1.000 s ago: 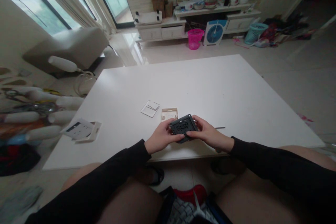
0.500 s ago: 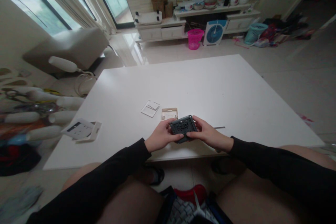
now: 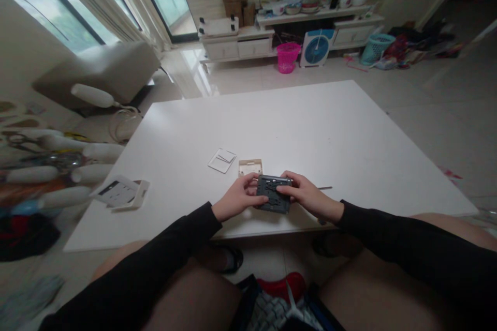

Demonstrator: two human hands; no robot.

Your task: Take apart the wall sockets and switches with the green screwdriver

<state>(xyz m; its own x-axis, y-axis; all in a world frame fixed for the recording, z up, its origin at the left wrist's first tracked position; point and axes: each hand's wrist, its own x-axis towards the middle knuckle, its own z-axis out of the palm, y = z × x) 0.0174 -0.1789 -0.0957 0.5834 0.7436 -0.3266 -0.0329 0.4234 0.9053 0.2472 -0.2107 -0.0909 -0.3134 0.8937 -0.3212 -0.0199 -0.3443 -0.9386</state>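
Between my two hands is a dark grey wall switch module [image 3: 274,206], a squarish plate with moulded details on the face turned up to me. My left hand [image 3: 237,197] grips its left side, thumb on the face and fingers behind. At the right edge, my right hand [image 3: 310,199] closes on it too, with a finger or thumb lying over the face. Just beyond the module sits a beige mounting box [image 3: 250,162], partly covered by my left fingers. Left of that box lies a white square frame [image 3: 221,160] with narrow slats across it.
A thin metal rod [image 3: 326,187] shows past my right hand on the white table [image 3: 303,124]. At the table's left edge, an open white box [image 3: 142,195] holds a printed sheet [image 3: 116,192]. Farther off stand a pink basket [image 3: 287,58] and a blue box fan [image 3: 316,49].
The module has turned in my hands, from tilted up on its right side to nearly level. My right thumb or finger has moved higher on its face. The things on the table stay put.
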